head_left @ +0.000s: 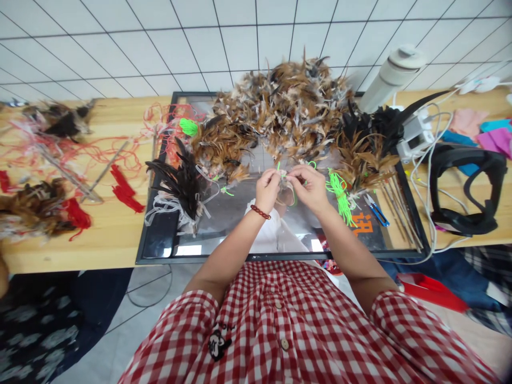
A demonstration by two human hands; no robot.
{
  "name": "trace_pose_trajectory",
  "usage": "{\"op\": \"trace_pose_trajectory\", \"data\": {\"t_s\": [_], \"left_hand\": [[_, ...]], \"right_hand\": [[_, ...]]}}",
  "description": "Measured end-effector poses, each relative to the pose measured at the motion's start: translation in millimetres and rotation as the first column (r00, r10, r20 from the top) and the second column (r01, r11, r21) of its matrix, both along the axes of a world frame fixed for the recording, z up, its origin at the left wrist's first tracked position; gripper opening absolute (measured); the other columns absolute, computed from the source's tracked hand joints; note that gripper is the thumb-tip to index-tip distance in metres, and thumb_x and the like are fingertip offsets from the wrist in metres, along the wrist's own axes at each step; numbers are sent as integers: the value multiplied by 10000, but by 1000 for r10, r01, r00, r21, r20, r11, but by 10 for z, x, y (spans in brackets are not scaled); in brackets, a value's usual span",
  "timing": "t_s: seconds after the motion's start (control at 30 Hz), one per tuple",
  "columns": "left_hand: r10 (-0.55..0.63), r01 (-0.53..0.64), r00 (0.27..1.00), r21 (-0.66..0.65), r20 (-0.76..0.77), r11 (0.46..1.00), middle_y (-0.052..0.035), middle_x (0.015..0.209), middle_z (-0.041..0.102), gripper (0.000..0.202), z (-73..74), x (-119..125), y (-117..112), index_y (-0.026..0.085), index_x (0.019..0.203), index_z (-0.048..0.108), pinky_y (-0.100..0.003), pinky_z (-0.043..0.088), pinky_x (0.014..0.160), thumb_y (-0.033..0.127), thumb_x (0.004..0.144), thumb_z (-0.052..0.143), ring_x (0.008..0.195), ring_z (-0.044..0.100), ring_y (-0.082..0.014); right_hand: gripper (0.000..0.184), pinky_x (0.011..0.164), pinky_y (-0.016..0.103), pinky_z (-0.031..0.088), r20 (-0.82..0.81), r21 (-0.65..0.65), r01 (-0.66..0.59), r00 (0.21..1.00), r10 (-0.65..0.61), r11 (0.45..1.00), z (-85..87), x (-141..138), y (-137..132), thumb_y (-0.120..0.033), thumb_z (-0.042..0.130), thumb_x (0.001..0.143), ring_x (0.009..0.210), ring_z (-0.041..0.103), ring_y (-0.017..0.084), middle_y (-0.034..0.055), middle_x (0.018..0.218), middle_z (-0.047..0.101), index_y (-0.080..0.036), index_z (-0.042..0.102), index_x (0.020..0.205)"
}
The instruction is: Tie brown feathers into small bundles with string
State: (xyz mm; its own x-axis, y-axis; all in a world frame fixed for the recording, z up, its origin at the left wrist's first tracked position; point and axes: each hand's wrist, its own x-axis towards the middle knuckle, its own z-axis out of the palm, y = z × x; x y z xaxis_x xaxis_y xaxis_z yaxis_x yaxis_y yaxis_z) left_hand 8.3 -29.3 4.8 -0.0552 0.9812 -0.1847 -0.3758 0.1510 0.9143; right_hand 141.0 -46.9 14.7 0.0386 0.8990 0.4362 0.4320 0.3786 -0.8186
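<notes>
My left hand (268, 190) and my right hand (311, 186) meet over the middle of a dark, glossy, framed panel (232, 226), both with fingers pinched. Between the fingertips runs a thin bright green cord (278, 166), along with a pale strand; the fingers partly hide what is being gripped. Beyond my hands rises a large heap of brown feathers (296, 106). Left of them lie black feathers (182, 184) and white ribbon-like strips (164, 209). A bundle of green cords (342, 194) rests close to my right wrist.
Blue-handled thread snips (376, 210) and thin sticks (402, 213) lie at the panel's right. Behind them are a grey-white bottle (394, 74), white cables and a black frame-like object (468, 186). Red strings and feathers cover the wooden table (116, 250) leftward. Another person's floral clothing (40, 325) shows lower left.
</notes>
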Motion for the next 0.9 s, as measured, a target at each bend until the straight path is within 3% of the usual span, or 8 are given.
{"op": "trace_pose_trajectory", "data": {"t_s": [0.07, 0.13, 0.23, 0.4, 0.5, 0.7, 0.8, 0.9], "left_hand": [[9, -9, 997, -11, 79, 1000, 17, 748, 609, 193, -7, -1, 13, 156, 676, 686, -158, 311, 439, 300, 748, 792, 534, 432, -24], [-30, 34, 990, -26, 139, 999, 23, 690, 602, 167, 13, -19, 24, 158, 690, 700, -167, 332, 462, 293, 750, 778, 517, 436, -30], [-139, 145, 976, -25, 165, 989, 10, 706, 634, 95, 67, -68, 31, 165, 704, 731, -178, 405, 545, 249, 744, 752, 583, 510, -51], [-276, 274, 961, 84, 14, 958, -49, 978, 715, 115, 75, -130, 33, 181, 651, 731, -232, 499, 861, 228, 754, 714, 1017, 641, -140], [-328, 334, 943, 133, -62, 933, -65, 1117, 695, 159, 27, -147, 33, 197, 656, 735, -278, 490, 958, 281, 784, 694, 1135, 621, -174], [-379, 490, 838, 233, -393, 840, -90, 1139, 657, 229, -6, -177, 37, 193, 694, 742, -332, 463, 1040, 342, 852, 667, 1152, 614, -207], [-349, 566, 751, 274, -561, 778, -103, 1111, 667, 213, -22, -183, 48, 180, 724, 734, -357, 464, 1043, 292, 874, 631, 1117, 625, -220], [-266, 582, 680, 283, -684, 762, -106, 1126, 676, 172, -47, -173, 43, 188, 779, 721, -390, 465, 1044, 249, 880, 597, 1116, 619, -240]], "right_hand": [[274, 663, 317, 513, -89, -150, -62, 995, 49, 987, -18, -18, 4, -482, 682, 881, 685, 630, 163, 25, 755, 710, -220, 667, 801], [357, 585, 284, 467, -241, -300, -175, 965, 103, 938, -46, -38, 25, -560, 693, 849, 582, 563, 133, -4, 675, 659, -213, 624, 809], [445, 560, 258, 416, -361, -374, -234, 928, 91, 897, -69, -36, 67, -630, 736, 773, 570, 514, 115, -24, 638, 608, -209, 592, 780], [422, 601, 265, 386, -253, -311, -30, 966, -53, 950, -27, 78, 95, -602, 767, 754, 603, 470, 106, -31, 662, 596, -202, 630, 753], [415, 590, 271, 387, -251, -284, -27, 967, -47, 959, 22, 142, 88, -608, 756, 774, 595, 458, 113, -36, 641, 565, -213, 629, 755], [344, 788, 334, 495, -140, -102, -124, 984, 109, 987, 114, 176, 65, -537, 755, 825, 837, 591, 171, 28, 840, 640, -219, 677, 722], [305, 762, 331, 510, -72, -131, -169, 984, 161, 977, 101, 178, 62, -492, 754, 835, 855, 594, 173, 45, 911, 651, -216, 697, 716], [288, 735, 332, 519, -56, -175, -191, 981, 184, 966, 69, 172, 62, -482, 782, 807, 826, 594, 169, 42, 912, 652, -219, 709, 715]]}}
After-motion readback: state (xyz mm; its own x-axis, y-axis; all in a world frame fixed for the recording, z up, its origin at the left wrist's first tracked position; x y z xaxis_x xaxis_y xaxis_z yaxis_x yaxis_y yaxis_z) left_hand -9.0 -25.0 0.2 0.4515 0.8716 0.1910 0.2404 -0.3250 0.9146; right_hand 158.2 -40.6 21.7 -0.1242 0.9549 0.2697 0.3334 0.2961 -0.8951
